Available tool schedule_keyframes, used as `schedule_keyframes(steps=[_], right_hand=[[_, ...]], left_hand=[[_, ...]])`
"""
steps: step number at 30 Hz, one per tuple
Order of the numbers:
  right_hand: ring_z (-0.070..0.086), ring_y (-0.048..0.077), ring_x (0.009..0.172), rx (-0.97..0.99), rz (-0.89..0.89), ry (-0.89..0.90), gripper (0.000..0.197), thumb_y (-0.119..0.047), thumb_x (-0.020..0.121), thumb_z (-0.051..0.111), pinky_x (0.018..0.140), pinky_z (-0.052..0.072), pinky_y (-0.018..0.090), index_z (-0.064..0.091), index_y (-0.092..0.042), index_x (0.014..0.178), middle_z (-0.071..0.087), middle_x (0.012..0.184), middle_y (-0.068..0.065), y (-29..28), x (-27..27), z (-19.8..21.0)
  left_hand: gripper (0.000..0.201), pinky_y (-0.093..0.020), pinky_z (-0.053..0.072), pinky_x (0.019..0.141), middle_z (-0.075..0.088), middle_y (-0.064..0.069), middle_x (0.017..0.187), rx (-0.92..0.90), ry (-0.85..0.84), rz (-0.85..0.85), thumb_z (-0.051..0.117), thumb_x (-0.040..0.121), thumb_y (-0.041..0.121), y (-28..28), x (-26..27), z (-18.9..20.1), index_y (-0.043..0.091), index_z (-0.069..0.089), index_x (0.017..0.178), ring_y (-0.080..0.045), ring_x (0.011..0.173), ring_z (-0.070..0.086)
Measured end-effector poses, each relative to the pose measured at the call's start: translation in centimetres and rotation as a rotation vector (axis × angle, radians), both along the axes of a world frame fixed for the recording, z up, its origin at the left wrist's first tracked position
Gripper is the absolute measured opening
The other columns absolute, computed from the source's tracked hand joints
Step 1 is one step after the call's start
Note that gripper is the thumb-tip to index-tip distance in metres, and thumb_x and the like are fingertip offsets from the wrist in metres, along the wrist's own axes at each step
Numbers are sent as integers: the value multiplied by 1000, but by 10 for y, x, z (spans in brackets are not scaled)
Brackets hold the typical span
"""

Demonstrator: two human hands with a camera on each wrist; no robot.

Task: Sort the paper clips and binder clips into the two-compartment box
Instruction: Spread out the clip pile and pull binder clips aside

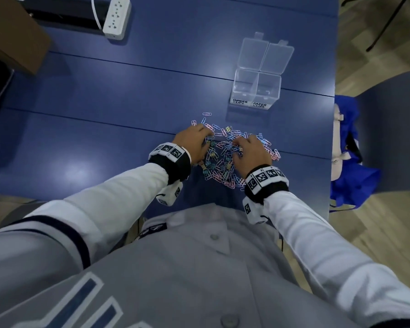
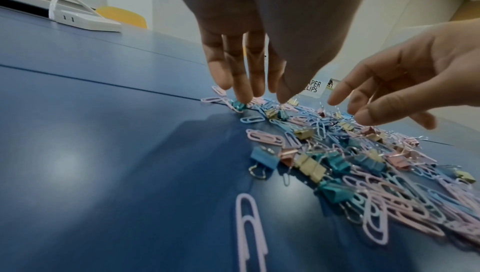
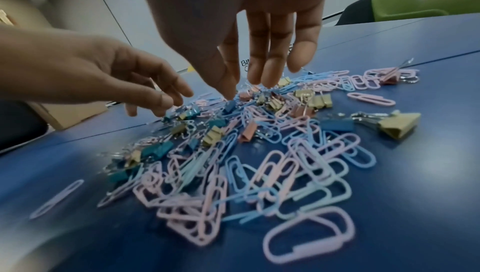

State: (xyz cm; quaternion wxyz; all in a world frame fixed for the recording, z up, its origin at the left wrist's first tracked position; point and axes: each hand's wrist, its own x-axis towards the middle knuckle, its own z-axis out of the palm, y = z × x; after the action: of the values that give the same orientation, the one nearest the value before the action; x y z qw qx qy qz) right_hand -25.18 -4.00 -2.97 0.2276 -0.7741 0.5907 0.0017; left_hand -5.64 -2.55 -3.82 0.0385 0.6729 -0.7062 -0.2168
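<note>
While both of my hands hang over the mixed pile of clips (image 1: 232, 152), neither one holds anything. My left hand (image 1: 194, 144) sits at the pile's left edge, fingers (image 2: 244, 83) straight and close together, pointing down; the tips touch the clips at the far edge, one of them on a teal binder clip (image 2: 237, 105). My right hand (image 1: 251, 151) covers the right half of the pile, fingers (image 3: 270, 64) straight and slightly parted; the thumb tip reaches the clips, while I cannot tell whether the other tips make contact.

Pile contents: pink and blue paper clips (image 3: 285, 173) tangled with small binder clips (image 2: 311, 165) in teal, blue, yellow and pink. It lies on the blue table (image 1: 104, 114), straddling a seam in the top, near the table's front edge just ahead of my torso. A few paper clips lie loose at the margins, including one pink clip (image 2: 249, 231) on its own at the near left.

The clear two-compartment box (image 1: 256, 88) stands beyond the pile, to the right, well apart from it. Both lids are hinged open toward the far side. Labels on the front read BINDER CLIPS on the left compartment, PAPER CLIPS on the right. Both compartments appear empty.

Also noted: a white power strip (image 1: 116, 17) at the far left of the table, a cardboard box (image 1: 12, 34) at the left corner, a blue bag (image 1: 350, 152) on a chair at the right.
</note>
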Motion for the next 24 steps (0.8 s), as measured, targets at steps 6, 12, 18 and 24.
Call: schedule_keyframes(steps=[6, 12, 18, 24], right_hand=[[48, 28, 111, -48, 70, 94, 35, -12, 90, 54, 83, 50, 40, 59, -18, 124, 54, 116, 10, -9, 16, -6], [48, 27, 114, -57, 15, 43, 43, -16, 92, 54, 86, 47, 38, 51, -22, 134, 55, 118, 8, -16, 13, -7], [51, 30, 102, -138, 173, 11, 23, -15, 92, 56, 80, 47, 35, 71, -18, 109, 61, 102, 10, -11, -3, -15], [52, 28, 102, -133, 169, 20, 14, -26, 89, 63, 85, 41, 37, 73, -18, 94, 62, 100, 6, -7, -5, -21]], left_hand=[[32, -38, 46, 89, 56, -5, 126, 23, -85, -1, 49, 94, 22, -10, -4, -2, 21, 56, 126, -28, 113, 55], [27, -37, 36, 95, 59, -2, 118, -30, -112, -20, 53, 92, 30, -12, 2, -6, 22, 58, 118, -24, 111, 55], [33, -38, 34, 94, 56, -5, 119, -91, -90, -95, 50, 94, 30, -8, 10, -11, 23, 58, 125, -26, 114, 50], [31, -39, 30, 99, 55, -1, 125, -67, -145, -173, 46, 95, 37, -9, -2, -12, 26, 60, 121, -24, 117, 46]])
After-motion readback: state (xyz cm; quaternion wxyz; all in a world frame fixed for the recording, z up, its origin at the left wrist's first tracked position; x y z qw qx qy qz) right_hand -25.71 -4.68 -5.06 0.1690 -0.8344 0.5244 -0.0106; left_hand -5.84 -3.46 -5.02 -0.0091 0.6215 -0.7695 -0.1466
